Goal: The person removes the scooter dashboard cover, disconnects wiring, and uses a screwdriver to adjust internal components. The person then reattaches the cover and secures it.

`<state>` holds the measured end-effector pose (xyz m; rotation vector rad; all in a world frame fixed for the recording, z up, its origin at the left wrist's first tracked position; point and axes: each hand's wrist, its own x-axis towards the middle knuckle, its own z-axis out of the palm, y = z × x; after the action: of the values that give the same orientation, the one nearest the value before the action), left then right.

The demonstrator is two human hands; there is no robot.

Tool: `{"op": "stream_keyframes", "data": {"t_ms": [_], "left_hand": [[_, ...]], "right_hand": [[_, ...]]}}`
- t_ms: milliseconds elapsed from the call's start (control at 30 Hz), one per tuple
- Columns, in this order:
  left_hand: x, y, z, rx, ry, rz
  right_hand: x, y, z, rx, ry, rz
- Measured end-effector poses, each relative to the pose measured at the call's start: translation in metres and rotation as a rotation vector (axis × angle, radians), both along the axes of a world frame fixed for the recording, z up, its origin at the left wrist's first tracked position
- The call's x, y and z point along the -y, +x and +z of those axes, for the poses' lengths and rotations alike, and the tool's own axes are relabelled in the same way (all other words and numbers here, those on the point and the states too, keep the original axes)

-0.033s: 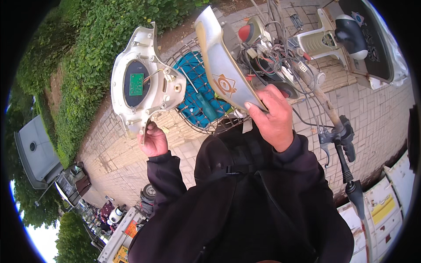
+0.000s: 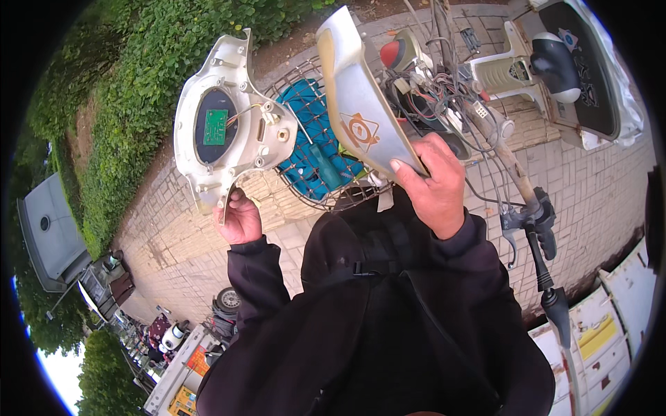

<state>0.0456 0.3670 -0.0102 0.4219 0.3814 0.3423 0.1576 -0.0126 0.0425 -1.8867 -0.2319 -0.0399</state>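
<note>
My left hand [image 2: 239,218] grips the lower edge of a white plastic instrument housing [image 2: 229,118], whose back faces me with a small green circuit board [image 2: 216,127] in its round opening. My right hand [image 2: 433,184] holds a cream front cover panel [image 2: 361,104] with an orange emblem, lifted above a wire basket [image 2: 305,80]. Thin wires run from the housing toward the scooter. The scooter's head is bare, showing a tangle of wires [image 2: 444,90].
The basket holds a blue cloth-like item and a green-handled screwdriver [image 2: 325,166]. The right handlebar [image 2: 538,229], with brake lever and grip, juts out at the right. A black seat [image 2: 583,69] lies behind. Brick paving, a hedge [image 2: 118,104] on the left and white panels at lower right surround me.
</note>
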Motion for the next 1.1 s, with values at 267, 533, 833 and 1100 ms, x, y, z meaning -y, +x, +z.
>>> {"op": "stream_keyframes", "data": {"t_ms": [267,533,833,1100], "left_hand": [[-0.006,-0.032,-0.020,-0.044,-0.073,0.109],[-0.010,-0.063,-0.051,-0.143,-0.203,0.225],[-0.022,-0.074,-0.058,-0.161,-0.167,0.207],[-0.028,-0.055,-0.038,-0.118,-0.062,0.158]], "right_hand": [[0.017,0.005,-0.009,-0.110,0.075,-0.008],[0.036,0.004,-0.018,-0.183,0.248,-0.076],[0.029,0.004,-0.012,-0.174,0.261,-0.133],[-0.009,-0.006,0.002,-0.004,-0.079,-0.050]]}}
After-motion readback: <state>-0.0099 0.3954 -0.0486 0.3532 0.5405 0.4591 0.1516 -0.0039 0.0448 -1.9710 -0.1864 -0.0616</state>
